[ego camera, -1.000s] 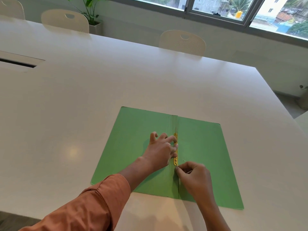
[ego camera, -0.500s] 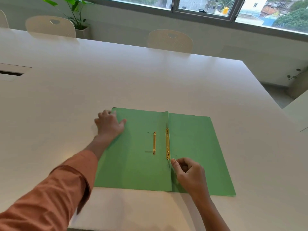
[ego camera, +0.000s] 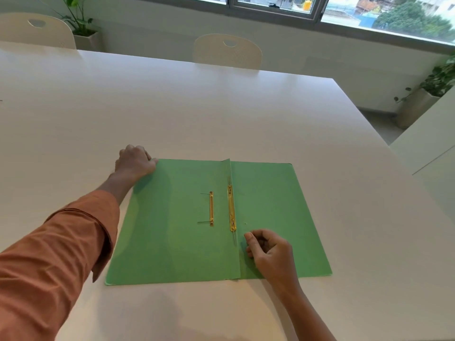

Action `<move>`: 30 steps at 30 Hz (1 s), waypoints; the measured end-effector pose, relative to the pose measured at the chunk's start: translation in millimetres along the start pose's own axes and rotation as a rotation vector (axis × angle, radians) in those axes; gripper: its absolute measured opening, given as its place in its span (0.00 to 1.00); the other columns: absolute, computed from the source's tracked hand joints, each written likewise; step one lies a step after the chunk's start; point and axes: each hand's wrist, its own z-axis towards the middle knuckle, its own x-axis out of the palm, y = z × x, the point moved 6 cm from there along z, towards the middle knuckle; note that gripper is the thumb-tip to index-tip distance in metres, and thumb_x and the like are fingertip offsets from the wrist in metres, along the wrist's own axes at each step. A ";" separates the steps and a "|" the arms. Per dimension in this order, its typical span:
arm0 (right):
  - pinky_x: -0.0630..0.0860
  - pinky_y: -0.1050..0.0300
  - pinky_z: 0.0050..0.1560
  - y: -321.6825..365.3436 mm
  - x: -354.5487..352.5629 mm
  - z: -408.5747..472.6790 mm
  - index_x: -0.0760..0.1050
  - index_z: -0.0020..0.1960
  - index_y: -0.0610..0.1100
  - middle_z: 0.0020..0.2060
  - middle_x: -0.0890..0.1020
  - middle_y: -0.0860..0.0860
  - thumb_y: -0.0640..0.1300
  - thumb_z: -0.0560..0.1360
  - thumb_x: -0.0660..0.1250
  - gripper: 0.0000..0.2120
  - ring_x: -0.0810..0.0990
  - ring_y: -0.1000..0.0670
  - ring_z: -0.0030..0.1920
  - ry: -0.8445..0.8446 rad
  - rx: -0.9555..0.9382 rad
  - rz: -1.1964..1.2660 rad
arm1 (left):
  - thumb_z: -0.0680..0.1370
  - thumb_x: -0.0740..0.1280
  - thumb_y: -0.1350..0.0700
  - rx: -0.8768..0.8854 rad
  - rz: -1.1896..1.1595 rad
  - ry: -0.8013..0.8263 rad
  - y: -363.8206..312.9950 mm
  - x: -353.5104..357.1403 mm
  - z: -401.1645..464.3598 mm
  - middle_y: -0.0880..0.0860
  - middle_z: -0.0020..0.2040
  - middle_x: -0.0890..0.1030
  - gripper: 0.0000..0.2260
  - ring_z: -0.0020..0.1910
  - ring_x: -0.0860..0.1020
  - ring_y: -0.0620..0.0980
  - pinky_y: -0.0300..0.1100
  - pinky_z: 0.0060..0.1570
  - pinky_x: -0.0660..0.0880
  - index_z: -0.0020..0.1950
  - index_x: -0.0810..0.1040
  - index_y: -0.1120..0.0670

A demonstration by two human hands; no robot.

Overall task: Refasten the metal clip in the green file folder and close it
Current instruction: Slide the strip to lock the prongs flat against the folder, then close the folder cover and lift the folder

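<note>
The green file folder (ego camera: 172, 242) lies open and flat on the white table (ego camera: 221, 114). A gold metal clip bar (ego camera: 231, 207) runs along the spine fold. A second, shorter gold strip (ego camera: 211, 209) with two thin prongs pointing left sits on the left cover. My left hand (ego camera: 134, 162) is at the far left corner of the left cover, fingers curled over its edge. On the right cover, just below and right of the clip bar, rests my right hand (ego camera: 268, 252); its fingers are curled and hold nothing.
Two white chairs (ego camera: 227, 51) (ego camera: 37, 30) stand along the table's far side. Potted plants (ego camera: 82, 28) (ego camera: 428, 94) are by the wall under the window. Another white surface (ego camera: 430, 143) adjoins at the right.
My left hand has left the clip at the spine and gone to the far left corner of the folder, where its fingers curled. The clip parts now show. My right hand stayed by the spine.
</note>
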 end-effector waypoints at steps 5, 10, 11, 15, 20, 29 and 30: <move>0.86 0.47 0.37 -0.6 -0.5 0.8 0.86 0.45 0.48 0.35 0.87 0.52 0.43 0.78 0.76 0.03 0.87 0.50 0.34 -0.008 -0.010 -0.004 | 0.76 0.75 0.51 -0.032 0.000 0.012 -1.3 -6.8 4.8 0.67 0.55 0.85 0.17 0.56 0.82 0.68 0.56 0.59 0.80 0.53 0.84 0.65; 0.86 0.47 0.38 -0.7 -0.1 0.6 0.86 0.46 0.47 0.35 0.88 0.52 0.41 0.77 0.76 0.02 0.87 0.50 0.34 -0.015 -0.010 0.003 | 0.76 0.76 0.53 -0.079 0.004 0.055 3.4 -10.1 7.1 0.67 0.57 0.85 0.17 0.58 0.82 0.68 0.55 0.59 0.78 0.56 0.84 0.66; 0.87 0.47 0.38 -0.8 -0.2 0.6 0.86 0.46 0.46 0.35 0.88 0.51 0.41 0.77 0.76 0.02 0.87 0.50 0.34 -0.015 -0.011 0.005 | 0.77 0.75 0.53 -0.083 -0.008 0.071 4.8 -10.1 8.3 0.67 0.58 0.85 0.17 0.59 0.82 0.68 0.55 0.59 0.78 0.57 0.84 0.66; 0.87 0.47 0.38 -0.5 -1.0 0.5 0.86 0.47 0.47 0.35 0.88 0.51 0.41 0.77 0.76 0.02 0.87 0.49 0.35 -0.014 -0.007 0.016 | 0.76 0.75 0.54 -0.111 -0.156 0.129 13.5 -9.0 13.9 0.63 0.51 0.85 0.13 0.52 0.82 0.63 0.52 0.52 0.78 0.50 0.86 0.64; 0.87 0.48 0.38 -1.9 -0.2 1.0 0.86 0.47 0.48 0.36 0.88 0.51 0.42 0.77 0.76 0.02 0.87 0.49 0.35 -0.011 -0.009 0.013 | 0.78 0.74 0.58 -0.232 -0.626 0.214 17.7 -10.8 14.7 0.59 0.45 0.79 0.10 0.38 0.78 0.55 0.43 0.38 0.76 0.41 0.77 0.58; 0.83 0.58 0.38 -6.2 -2.0 3.6 0.87 0.45 0.47 0.36 0.88 0.46 0.44 0.78 0.75 0.04 0.87 0.50 0.35 0.016 0.117 0.202 | 0.83 0.66 0.43 -0.145 -1.219 0.343 -25.4 -50.4 -27.4 0.61 0.58 0.84 0.20 0.54 0.83 0.60 0.56 0.63 0.77 0.61 0.82 0.60; 0.83 0.59 0.39 -5.5 -3.3 5.2 0.87 0.45 0.46 0.36 0.88 0.44 0.45 0.78 0.75 0.05 0.87 0.49 0.35 0.035 0.155 0.265 | 0.83 0.63 0.41 -0.122 -1.290 0.351 -34.7 -55.2 -37.6 0.60 0.55 0.85 0.22 0.51 0.84 0.59 0.55 0.61 0.77 0.59 0.83 0.58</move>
